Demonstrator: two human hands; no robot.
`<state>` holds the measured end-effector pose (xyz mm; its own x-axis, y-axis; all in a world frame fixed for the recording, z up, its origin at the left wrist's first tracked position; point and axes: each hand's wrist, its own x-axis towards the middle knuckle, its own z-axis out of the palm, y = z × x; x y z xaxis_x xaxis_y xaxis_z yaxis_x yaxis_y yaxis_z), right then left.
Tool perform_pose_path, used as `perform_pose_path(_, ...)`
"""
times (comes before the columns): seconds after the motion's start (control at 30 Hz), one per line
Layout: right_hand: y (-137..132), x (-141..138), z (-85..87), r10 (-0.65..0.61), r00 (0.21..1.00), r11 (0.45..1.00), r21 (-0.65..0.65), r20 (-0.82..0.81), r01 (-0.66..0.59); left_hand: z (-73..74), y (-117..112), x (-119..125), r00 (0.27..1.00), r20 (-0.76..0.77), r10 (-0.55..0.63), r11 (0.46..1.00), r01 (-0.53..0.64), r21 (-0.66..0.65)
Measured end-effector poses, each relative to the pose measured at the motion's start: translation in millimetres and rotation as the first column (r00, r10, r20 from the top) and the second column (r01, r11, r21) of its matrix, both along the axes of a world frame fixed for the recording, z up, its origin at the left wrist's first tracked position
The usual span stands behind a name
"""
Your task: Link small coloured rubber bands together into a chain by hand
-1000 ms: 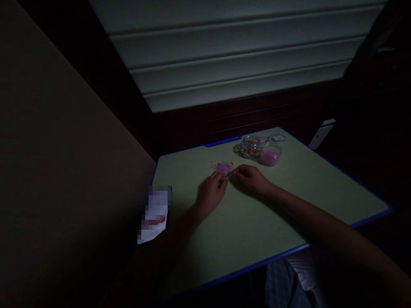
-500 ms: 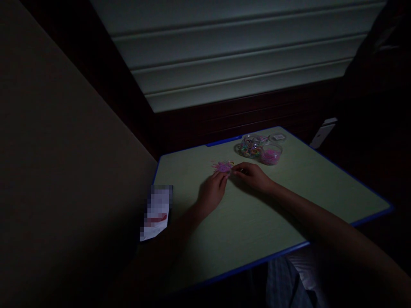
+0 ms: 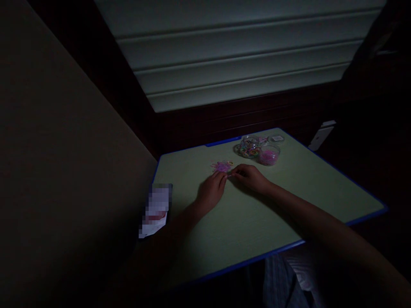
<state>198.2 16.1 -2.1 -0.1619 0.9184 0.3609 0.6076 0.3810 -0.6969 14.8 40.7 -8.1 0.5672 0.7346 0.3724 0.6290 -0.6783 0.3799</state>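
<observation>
Since the pink elastic tangle (image 3: 221, 167) lay out on the green desk (image 3: 308, 188), the left hand (image 3: 211, 192) and right hand (image 3: 250, 179) met at its near edge, fingers (image 3: 236, 172) narrowly pinched (their catch too small to tell), beside a clear jar (image 3: 269, 155).

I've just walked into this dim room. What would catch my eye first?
The pale green desk glows in the gloom, beneath a bright slatted blind. Mid-desk, the left hand and right hand meet at a small tangle of pink rubber bands. Behind them stands a clear jar of pink bands.
</observation>
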Motion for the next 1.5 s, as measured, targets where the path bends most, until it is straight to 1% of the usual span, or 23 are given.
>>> perform_pose_path(0.1,-1,1,3.0,0.001,0.998,1.0,0.028,0.068,-0.003,-0.4,0,0,1.0,-0.001,-0.003,1.0,0.003,0.009)
perform_pose_path(0.27,-6,1,12.6,0.001,0.979,1.0,0.028,0.204,-0.006,1.0,-2,-1,1.0,-0.002,-0.003,1.0,0.003,0.016)
perform_pose_path(0.33,-8,4,19.9,-0.037,0.951,0.998,0.058,0.307,0.02,1.1,-2,-1,1.0,-0.012,0.003,1.0,-0.003,0.02)
perform_pose_path(0.4,-9,11,29.2,-0.14,0.887,0.988,0.122,0.44,0.096,0.7,-1,-1,1.0,-0.014,0.013,1.0,-0.013,0.028)
perform_pose_path(0.47,-9,23,38.9,-0.301,0.786,0.952,0.217,0.54,0.216,0.1,-1,-1,1.0,-0.012,0.022,0.999,-0.022,0.032)
perform_pose_path(0.53,-9,39,46.9,-0.466,0.682,0.885,0.311,0.564,0.347,-0.4,0,-1,0.999,-0.011,0.04,0.999,-0.04,0.036)
perform_pose_path(0.57,-9,47,49.7,-0.527,0.639,0.85,0.34,0.561,0.402,-0.5,0,-1,0.999,-0.011,0.051,0.998,-0.051,0.04)
perform_pose_path(0.7,-8,75,52.2,-0.661,0.495,0.736,0.362,0.564,0.572,0.2,-2,-1,0.996,-0.009,0.084,0.995,-0.084,0.05)
perform_pose_path(0.73,-8,80,51.3,-0.678,0.468,0.714,0.359,0.566,0.601,0.7,-3,0,0.996,-0.009,0.087,0.995,-0.086,0.05)
perform_pose_path(0.8,-7,88,49.1,-0.692,0.437,0.691,0.35,0.575,0.633,1.6,-4,0,0.996,-0.008,0.089,0.995,-0.089,0.051)
perform_pose_path(0.93,-6,95,46.6,-0.686,0.432,0.689,0.331,0.586,0.644,0.0,1,-1,0.993,0.039,0.108,0.993,-0.109,0.039)
perform_pose_path(1.03,-5,96,46.3,-0.682,0.444,0.695,0.327,0.582,0.64,-4.6,10,-3,0.978,0.122,0.168,0.986,-0.165,-0.038)
perform_pose_path(1.1,-5,97,46.4,-0.681,0.445,0.698,0.331,0.581,0.635,-7.2,17,-6,0.967,0.163,0.195,0.978,-0.179,-0.11)
perform_pose_path(1.23,-7,96,48.5,-0.693,0.458,0.698,0.359,0.556,0.62,-7.4,25,-14,0.961,0.222,0.167,0.974,-0.125,-0.189)
perform_pose_path(1.3,-8,95,50.8,-0.702,0.479,0.695,0.361,0.527,0.622,-6.2,26,-19,0.962,0.227,0.151,0.972,-0.102,-0.213)
perform_pose_path(1.4,-9,93,55.5,-0.711,0.521,0.696,0.366,0.472,0.617,-5.6,27,-26,0.959,0.229,0.165,0.969,-0.115,-0.218)
perform_pose_path(1.5,-11,85,59.8,-0.681,0.619,0.732,0.382,0.391,0.565,-6.5,22,-28,0.962,0.21,0.172,0.975,-0.136,-0.178)
